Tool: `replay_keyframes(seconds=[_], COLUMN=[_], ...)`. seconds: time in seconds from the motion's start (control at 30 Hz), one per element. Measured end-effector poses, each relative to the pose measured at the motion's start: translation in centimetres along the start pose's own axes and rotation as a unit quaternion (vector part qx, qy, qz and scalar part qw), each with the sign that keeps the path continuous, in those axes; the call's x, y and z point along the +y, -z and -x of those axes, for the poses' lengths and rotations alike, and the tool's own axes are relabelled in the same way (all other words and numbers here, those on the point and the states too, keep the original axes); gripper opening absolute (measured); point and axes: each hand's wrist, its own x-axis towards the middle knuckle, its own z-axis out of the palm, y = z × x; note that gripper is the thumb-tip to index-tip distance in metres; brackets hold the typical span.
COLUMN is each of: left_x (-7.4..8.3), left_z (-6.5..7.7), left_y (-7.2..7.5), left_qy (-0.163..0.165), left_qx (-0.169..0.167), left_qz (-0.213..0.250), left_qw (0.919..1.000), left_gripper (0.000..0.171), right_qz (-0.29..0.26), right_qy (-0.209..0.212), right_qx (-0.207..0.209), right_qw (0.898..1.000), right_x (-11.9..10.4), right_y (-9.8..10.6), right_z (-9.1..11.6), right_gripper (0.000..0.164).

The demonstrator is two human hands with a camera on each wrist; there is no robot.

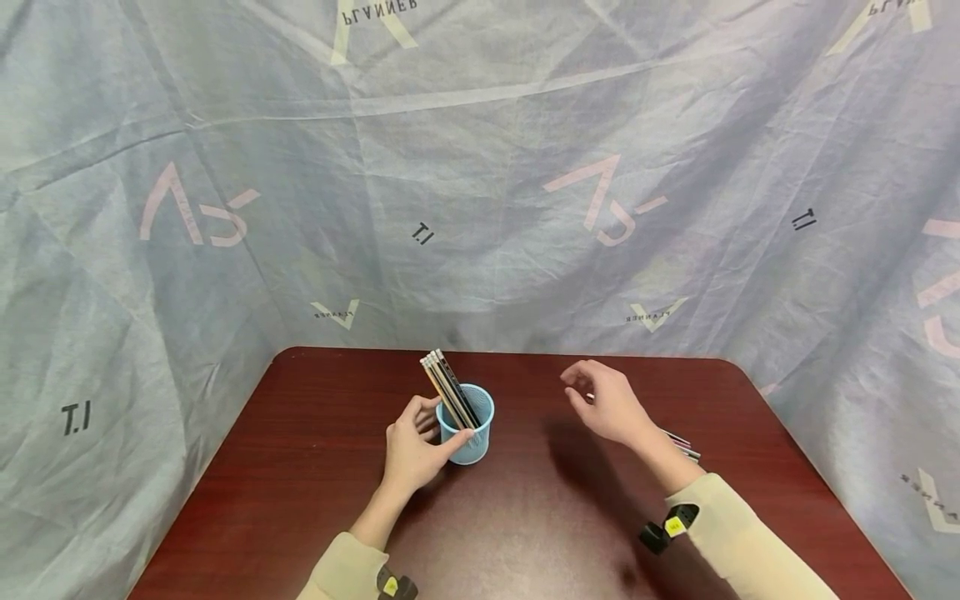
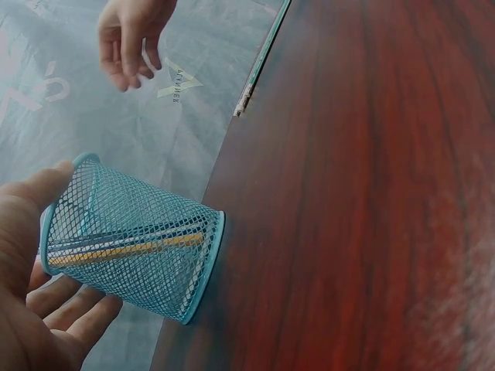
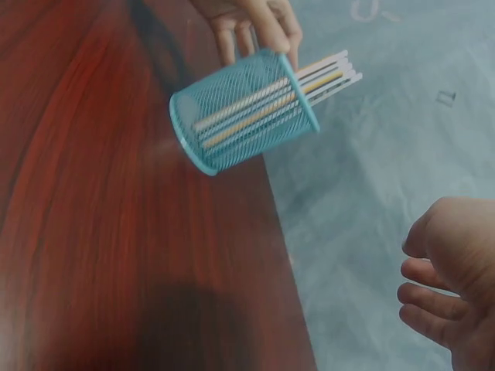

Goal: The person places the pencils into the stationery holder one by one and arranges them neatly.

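A light blue mesh pencil cup (image 1: 467,448) stands on the table, left of the middle. Several pencils (image 1: 450,387), yellowish and black with pale ends up, lean leftward inside it. My left hand (image 1: 416,446) holds the cup near its rim, thumb on the near side and fingers round the far side. Through the mesh in the left wrist view, a yellow pencil (image 2: 131,251) shows. Over the table to the right, my right hand (image 1: 606,402) hovers apart from the cup. Its fingers are loosely bent with nothing between them in the right wrist view.
Several thin pencils (image 1: 686,448) lie on the dark red wooden table (image 1: 510,533), partly hidden behind the right forearm. A grey printed cloth (image 1: 480,208) hangs behind the table and along both sides. Each wrist carries a black strap device (image 1: 663,529).
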Motion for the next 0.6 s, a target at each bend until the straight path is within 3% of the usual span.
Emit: replay_keyframes(seconds=[0.43, 0.6], left_x=[-0.2, -0.1], left_z=[0.0, -0.2], left_y=[0.1, 0.2], left_qy=[0.005, 0.004], left_qx=[-0.01, -0.012], left_qz=[-0.001, -0.007], left_qw=[0.9999, 0.9999], left_gripper=[0.061, 0.063], right_qz=[0.039, 0.053], right_qy=[-0.031, -0.061], right_qx=[0.004, -0.005], right_qw=[0.999, 0.997], right_x=[3.7, 4.6], right_y=[0.4, 0.5], right_z=[4.4, 5.5], right_gripper=[0.016, 0.016])
